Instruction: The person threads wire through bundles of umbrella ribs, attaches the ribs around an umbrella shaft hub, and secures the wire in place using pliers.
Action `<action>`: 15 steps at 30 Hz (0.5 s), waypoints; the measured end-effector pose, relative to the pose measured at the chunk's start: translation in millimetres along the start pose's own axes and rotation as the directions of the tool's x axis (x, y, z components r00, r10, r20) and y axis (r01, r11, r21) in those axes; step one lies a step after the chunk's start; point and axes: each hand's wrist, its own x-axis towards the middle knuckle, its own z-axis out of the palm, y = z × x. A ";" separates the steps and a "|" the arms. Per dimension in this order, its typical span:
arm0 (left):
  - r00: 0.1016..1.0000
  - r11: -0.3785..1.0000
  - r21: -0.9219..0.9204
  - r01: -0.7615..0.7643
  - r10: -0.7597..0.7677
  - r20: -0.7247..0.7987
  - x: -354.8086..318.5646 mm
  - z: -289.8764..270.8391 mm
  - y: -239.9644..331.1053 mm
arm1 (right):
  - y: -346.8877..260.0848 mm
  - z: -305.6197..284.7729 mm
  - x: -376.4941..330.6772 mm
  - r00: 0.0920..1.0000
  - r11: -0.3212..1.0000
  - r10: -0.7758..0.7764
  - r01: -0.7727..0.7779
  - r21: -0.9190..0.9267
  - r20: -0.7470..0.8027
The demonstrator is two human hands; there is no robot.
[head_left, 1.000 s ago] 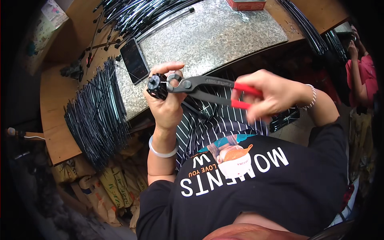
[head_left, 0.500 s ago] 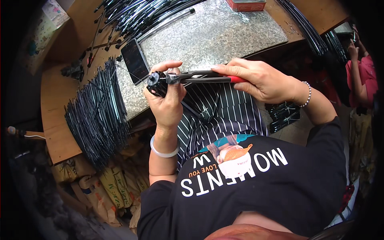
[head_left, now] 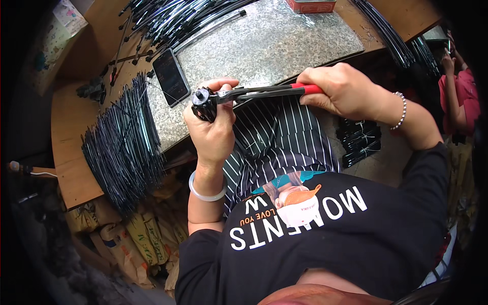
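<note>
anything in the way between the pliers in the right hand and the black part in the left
Nothing visible. The pliers in the right hand have their head right beside the black part in the left hand; the phone lies to the left, not between them.

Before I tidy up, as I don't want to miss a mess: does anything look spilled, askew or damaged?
Nothing looks clearly spilled or damaged. Slightly untidy: at upper left, a few loose black rods cross at odd angles, while the pile beside them lies roughly aligned.
</note>
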 end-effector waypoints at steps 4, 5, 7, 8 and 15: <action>0.998 0.961 0.273 -0.052 0.041 0.046 1.5 2.1 9.2 | -3.7 -20.2 1.8 1.000 0.976 0.008 -0.003 -0.219 0.019; 0.998 0.960 0.274 -0.051 0.042 0.041 3.2 0.5 10.4 | -1.3 -18.8 3.8 1.000 0.976 0.003 0.002 -0.220 0.021; 0.998 0.997 0.069 0.035 -0.039 0.056 10.5 -7.5 13.8 | 9.5 -9.3 10.0 0.994 0.991 -0.046 0.033 -0.130 -0.100; 0.995 0.997 -0.034 0.075 -0.073 0.069 14.6 -12.1 15.0 | 16.4 -3.3 13.4 0.984 0.995 -0.068 0.054 -0.088 -0.163; 0.985 0.682 -0.731 0.023 0.108 0.132 39.0 -48.3 12.2 | 117.9 44.8 17.7 0.899 0.810 0.163 -0.357 -0.465 -0.407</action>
